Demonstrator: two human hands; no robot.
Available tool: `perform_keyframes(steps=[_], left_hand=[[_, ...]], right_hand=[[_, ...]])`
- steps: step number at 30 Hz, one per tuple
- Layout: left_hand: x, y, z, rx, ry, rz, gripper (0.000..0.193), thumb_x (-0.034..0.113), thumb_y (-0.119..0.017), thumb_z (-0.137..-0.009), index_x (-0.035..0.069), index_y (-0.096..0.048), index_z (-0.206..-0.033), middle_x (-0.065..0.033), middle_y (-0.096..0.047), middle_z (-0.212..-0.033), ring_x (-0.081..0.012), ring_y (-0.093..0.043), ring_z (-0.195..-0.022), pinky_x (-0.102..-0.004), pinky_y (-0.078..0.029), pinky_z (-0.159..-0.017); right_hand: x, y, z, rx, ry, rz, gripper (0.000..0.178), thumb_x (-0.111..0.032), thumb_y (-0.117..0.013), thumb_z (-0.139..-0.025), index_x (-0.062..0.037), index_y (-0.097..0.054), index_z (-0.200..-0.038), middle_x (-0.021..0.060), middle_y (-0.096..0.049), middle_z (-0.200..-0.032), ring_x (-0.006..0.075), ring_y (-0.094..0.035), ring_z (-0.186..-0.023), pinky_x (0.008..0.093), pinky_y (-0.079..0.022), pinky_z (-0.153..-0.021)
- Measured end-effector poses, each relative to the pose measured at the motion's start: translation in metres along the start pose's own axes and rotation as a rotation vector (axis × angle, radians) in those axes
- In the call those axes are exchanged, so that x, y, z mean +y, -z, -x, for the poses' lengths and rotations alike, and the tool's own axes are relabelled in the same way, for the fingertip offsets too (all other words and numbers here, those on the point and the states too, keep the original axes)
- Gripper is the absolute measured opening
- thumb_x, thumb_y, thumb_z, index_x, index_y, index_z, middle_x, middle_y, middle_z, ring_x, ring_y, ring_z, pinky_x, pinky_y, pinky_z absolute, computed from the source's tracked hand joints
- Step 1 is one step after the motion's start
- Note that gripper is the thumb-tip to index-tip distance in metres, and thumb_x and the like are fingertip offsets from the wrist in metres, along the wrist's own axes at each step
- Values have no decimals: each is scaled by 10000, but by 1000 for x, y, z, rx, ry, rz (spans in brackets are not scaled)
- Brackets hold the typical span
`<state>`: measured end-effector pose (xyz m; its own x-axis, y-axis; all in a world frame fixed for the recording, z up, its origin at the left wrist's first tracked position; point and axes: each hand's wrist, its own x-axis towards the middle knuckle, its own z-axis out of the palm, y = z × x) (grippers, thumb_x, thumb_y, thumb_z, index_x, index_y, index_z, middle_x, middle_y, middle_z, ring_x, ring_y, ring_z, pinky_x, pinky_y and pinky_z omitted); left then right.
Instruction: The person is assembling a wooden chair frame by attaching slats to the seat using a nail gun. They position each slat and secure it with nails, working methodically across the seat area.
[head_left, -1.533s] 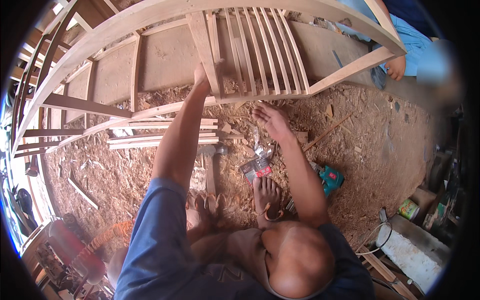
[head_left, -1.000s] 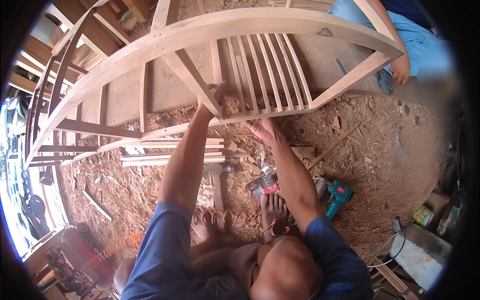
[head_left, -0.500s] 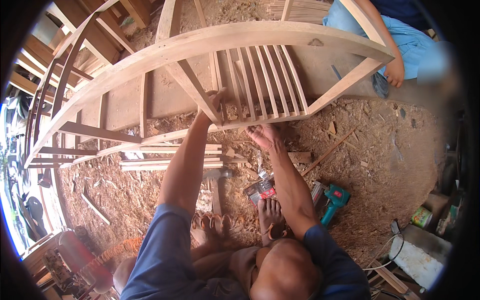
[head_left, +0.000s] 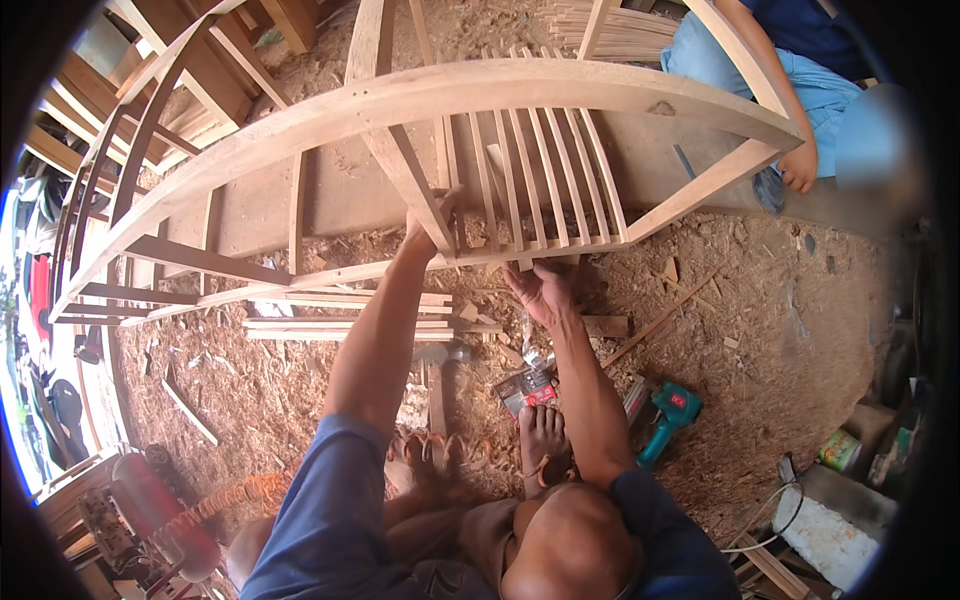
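A large curved wooden frame stretches across the upper view, with a row of thin slats between its arched top and its straight bottom rail. My left hand reaches behind a slanted strut, its fingers closed round the slat beside it; the strut hides part of the hand. Below the bottom rail, my right hand is palm up with fingers curled at the rail's underside. Something pale shows at its fingertips, too small to name.
On the sawdust-covered floor lie wooden strips, a hammer, a red and black packet and a teal nail gun. A person in blue sits at the upper right. A red tank stands lower left.
The frame has shifted slightly right and down in view. My right hand's fingers have gone from loosely spread to curled at the rail's underside. My left hand stays by the strut.
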<state>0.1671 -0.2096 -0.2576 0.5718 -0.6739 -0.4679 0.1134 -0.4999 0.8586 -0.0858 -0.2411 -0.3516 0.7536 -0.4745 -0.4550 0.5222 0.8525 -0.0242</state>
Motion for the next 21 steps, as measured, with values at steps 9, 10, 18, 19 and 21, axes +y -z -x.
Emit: perform_keyframes(steps=[9,10,18,19,21], left_hand=[[-22,-2,-14,22,-33,52,524,435,-735,-906,-34,-683,-1133,-43,-641,-788,-129,-594,-664,-288,-510,-618],[-24,-1,-16,9,-73,71,529,432,-741,-903,-33,-679,-1148,-42,-645,-795,-126,-596,-672,-286,-510,-622],[-24,-1,-5,37,-114,64,545,438,-757,-888,-20,-681,-1174,-24,-657,-821,-113,-596,-703,-273,-503,-643],[-24,0,-5,49,-120,35,547,440,-759,-886,-20,-683,-1173,-25,-658,-822,-111,-596,-701,-274,-503,-637],[-24,0,-6,68,-126,-27,552,444,-761,-881,-20,-687,-1170,-27,-660,-825,-109,-596,-699,-275,-501,-627]], right_hand=[[20,-3,77,321,127,607,289,-121,-538,-1044,28,-522,-1291,145,-662,-912,252,-703,-839,387,-628,-758],[18,-10,75,395,148,731,330,-148,-559,-1041,23,-518,-1320,137,-665,-903,246,-704,-831,382,-625,-748],[23,-30,38,512,105,2074,656,-517,-684,-917,25,-618,-1280,137,-699,-746,202,-692,-642,391,-540,-588],[22,-27,45,447,73,2084,651,-448,-693,-928,47,-572,-1334,135,-690,-751,197,-685,-631,359,-543,-565],[22,-25,65,423,-139,1812,657,-332,-705,-946,82,-495,-1412,139,-681,-769,184,-679,-631,308,-553,-539]])
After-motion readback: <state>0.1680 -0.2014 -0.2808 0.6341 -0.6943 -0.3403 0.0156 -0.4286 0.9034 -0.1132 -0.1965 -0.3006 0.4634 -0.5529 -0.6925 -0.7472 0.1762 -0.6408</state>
